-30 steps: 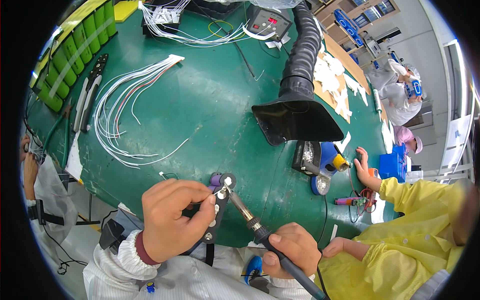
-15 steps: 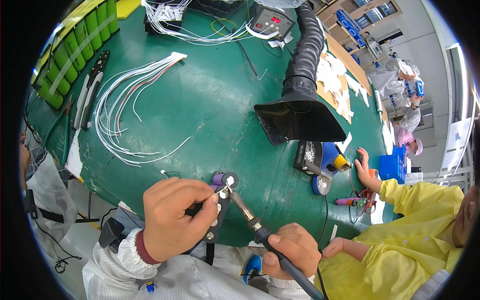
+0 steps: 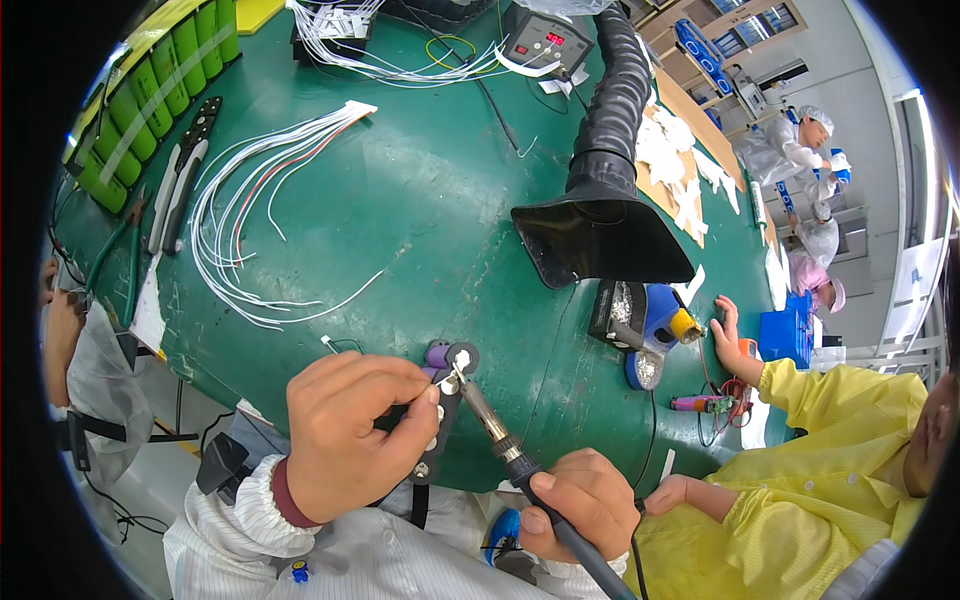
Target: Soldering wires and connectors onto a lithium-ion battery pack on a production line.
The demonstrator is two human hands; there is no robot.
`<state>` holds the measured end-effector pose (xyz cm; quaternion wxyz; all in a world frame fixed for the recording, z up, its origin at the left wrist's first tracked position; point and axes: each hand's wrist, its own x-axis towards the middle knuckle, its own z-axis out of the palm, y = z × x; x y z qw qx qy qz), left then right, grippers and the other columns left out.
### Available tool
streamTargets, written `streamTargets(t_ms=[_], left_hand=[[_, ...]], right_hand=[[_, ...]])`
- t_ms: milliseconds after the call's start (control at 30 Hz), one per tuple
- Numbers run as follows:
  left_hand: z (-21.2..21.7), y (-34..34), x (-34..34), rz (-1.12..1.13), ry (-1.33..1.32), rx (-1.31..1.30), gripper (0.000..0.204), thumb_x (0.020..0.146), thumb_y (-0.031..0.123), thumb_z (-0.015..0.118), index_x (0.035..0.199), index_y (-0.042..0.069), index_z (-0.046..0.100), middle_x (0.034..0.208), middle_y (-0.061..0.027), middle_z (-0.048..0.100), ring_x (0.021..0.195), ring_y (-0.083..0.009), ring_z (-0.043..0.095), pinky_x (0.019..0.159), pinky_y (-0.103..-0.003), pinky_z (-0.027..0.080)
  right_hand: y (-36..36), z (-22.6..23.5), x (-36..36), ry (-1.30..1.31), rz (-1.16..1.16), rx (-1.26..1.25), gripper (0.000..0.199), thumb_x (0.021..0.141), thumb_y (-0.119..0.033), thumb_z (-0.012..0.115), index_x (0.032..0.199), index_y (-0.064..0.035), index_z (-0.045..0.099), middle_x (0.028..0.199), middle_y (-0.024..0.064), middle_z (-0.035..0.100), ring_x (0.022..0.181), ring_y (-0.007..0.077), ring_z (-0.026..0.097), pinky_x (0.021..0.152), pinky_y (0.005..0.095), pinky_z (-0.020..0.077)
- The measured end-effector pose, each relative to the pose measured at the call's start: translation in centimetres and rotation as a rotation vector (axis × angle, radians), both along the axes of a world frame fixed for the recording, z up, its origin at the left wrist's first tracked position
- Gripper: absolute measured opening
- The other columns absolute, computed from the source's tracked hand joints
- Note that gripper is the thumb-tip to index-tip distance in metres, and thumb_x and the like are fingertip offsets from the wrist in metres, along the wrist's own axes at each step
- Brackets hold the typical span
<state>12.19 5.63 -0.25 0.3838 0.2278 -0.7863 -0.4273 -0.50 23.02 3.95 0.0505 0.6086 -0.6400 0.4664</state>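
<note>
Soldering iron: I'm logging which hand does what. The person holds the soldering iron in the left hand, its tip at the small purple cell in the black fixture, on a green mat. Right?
Not quite: the head view shows the soldering iron in the right hand. The left hand pinches at the black fixture. The tip does meet the small purple cell, on the green mat.

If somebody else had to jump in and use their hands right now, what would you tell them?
Left hand: pinching a thin wire at the small black holder by the near table edge.
Right hand: gripping the soldering iron, tip at the purple cell clamped on top of the holder.
Nearby: bundle of white wires on the green table, black fume hood just behind, iron stand to the right. A person in a yellow sleeve works at the right.
Done: the wire and the iron tip are brought together at the cell.
Left: whether the joint is finished cannot be told; many white wires lie unused.
</note>
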Motion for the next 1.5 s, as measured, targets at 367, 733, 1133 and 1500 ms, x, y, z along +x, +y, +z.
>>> streamTargets(t_ms=[367, 733, 1133, 1500], left_hand=[[0.0, -0.1, 0.0, -0.002, 0.011, -0.018, 0.011, 0.068, 0.0, 0.075, 0.075, 0.002, 0.067, 0.078, -0.0081, 0.071, 0.058, -0.0224, 0.061, 0.053, -0.033, 0.045], [0.0, 0.0, -0.1, 0.008, 0.017, -0.036, 0.011, 0.068, 0.0, 0.075, 0.073, 0.003, 0.066, 0.077, -0.0069, 0.071, 0.057, -0.022, 0.06, 0.053, -0.033, 0.044], [0.1, 0.0, -0.1, 0.006, 0.019, -0.046, 0.011, 0.068, -0.001, 0.075, 0.073, 0.003, 0.066, 0.077, -0.0067, 0.071, 0.058, -0.0221, 0.061, 0.054, -0.033, 0.045], [0.2, 0.0, 0.0, 0.001, 0.012, -0.033, 0.01, 0.067, 0.0, 0.075, 0.074, 0.003, 0.067, 0.077, -0.0079, 0.071, 0.059, -0.023, 0.063, 0.055, -0.033, 0.046]], right_hand=[[0.2, -0.3, 0.0, -0.02, -0.035, -0.018, 0.025, 0.073, 0.0, 0.075, 0.097, 0.0055, 0.069, 0.069, 0.0095, 0.062, 0.054, 0.0211, 0.06, 0.049, 0.0314, 0.0499], [0.5, -0.4, -0.1, -0.049, -0.023, -0.053, 0.025, 0.074, -0.002, 0.075, 0.097, 0.0074, 0.068, 0.067, 0.0108, 0.062, 0.054, 0.0232, 0.06, 0.05, 0.0328, 0.0509], [1.2, -0.7, -0.1, -0.053, -0.133, -0.118, 0.03, 0.086, -0.02, 0.073, 0.101, 0.0054, 0.065, 0.067, 0.0105, 0.059, 0.052, 0.0221, 0.057, 0.049, 0.0329, 0.0476], [1.4, -1.6, -0.1, -0.072, -0.27, -0.191, 0.043, 0.093, -0.04, 0.07, 0.104, 0.0014, 0.064, 0.063, 0.0083, 0.057, 0.051, 0.0171, 0.053, 0.046, 0.028, 0.0399]])
